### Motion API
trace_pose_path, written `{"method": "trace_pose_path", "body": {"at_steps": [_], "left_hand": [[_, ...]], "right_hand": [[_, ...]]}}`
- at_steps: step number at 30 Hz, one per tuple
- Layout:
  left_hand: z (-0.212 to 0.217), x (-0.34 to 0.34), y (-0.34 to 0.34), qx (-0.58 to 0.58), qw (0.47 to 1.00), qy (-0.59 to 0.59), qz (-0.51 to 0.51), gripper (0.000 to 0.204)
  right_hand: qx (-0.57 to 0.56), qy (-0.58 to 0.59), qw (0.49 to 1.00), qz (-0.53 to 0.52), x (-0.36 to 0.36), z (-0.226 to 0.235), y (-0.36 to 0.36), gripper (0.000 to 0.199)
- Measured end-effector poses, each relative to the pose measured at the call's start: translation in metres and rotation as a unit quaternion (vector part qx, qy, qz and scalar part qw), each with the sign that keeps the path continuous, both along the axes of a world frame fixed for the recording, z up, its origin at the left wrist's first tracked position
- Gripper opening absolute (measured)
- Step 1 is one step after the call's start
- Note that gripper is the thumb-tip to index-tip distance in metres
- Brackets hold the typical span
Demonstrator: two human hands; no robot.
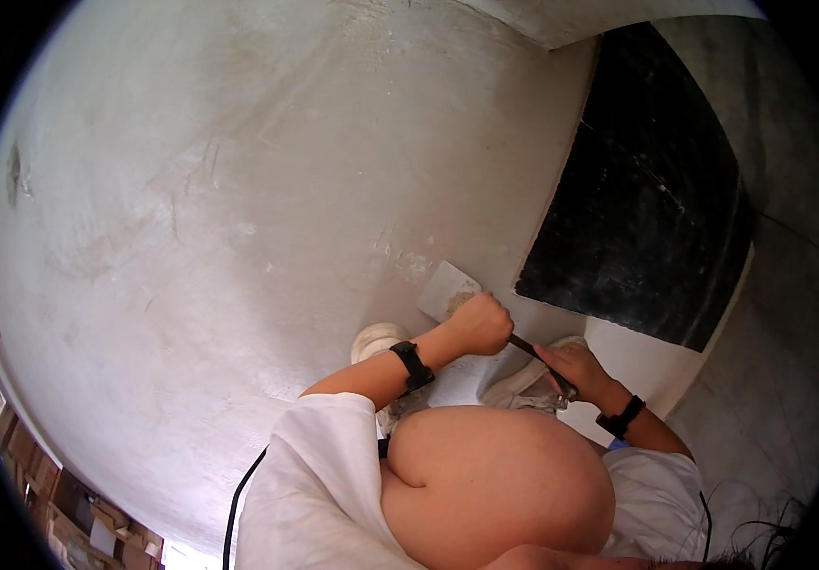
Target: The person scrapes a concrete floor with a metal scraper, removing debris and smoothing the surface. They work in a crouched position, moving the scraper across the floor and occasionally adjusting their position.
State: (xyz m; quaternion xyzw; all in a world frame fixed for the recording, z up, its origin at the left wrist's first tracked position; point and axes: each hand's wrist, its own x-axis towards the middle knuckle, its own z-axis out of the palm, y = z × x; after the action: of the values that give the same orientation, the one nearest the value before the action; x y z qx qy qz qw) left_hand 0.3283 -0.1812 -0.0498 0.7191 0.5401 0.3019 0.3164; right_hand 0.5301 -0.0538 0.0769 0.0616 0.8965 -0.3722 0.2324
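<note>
A flat, pale grey metal scraper blade, smeared with dried plaster, is lying against the rough whitish plastered surface, just left of a black rectangular panel. The left hand is clenching around the tool right behind the blade, covering where blade meets handle. The right hand is gripping the dark slim handle further back, fingers wrapping over its end. The person's bare knee is blocking the lower view, and light shoes are only partly showing. The blade's lower edge is hiding behind the left fist.
</note>
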Motion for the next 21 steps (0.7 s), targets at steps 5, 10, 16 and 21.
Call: {"method": "trace_pose_path", "body": {"at_steps": [5, 10, 16, 21], "left_hand": [[-0.001, -0.006, 0.001, -0.031, 0.999, 0.007, -0.002, 0.018], [0.001, -0.017, 0.001, -0.017, 0.999, 0.025, 0.016, 0.019], [0.001, -0.022, 0.001, -0.011, 0.999, 0.026, 0.026, 0.019], [-0.001, -0.024, 0.0, -0.001, 0.999, 0.014, 0.029, 0.019]], "right_hand": [[0.037, 0.036, 0.998, 0.02, -0.007, -0.004, 0.002, 0.072], [0.02, 0.006, 1.0, 0.022, -0.015, -0.007, 0.006, 0.071], [0.03, 0.006, 0.999, 0.043, -0.03, -0.001, 0.011, 0.068], [0.034, 0.017, 0.998, 0.055, -0.03, -0.004, 0.01, 0.068]]}}
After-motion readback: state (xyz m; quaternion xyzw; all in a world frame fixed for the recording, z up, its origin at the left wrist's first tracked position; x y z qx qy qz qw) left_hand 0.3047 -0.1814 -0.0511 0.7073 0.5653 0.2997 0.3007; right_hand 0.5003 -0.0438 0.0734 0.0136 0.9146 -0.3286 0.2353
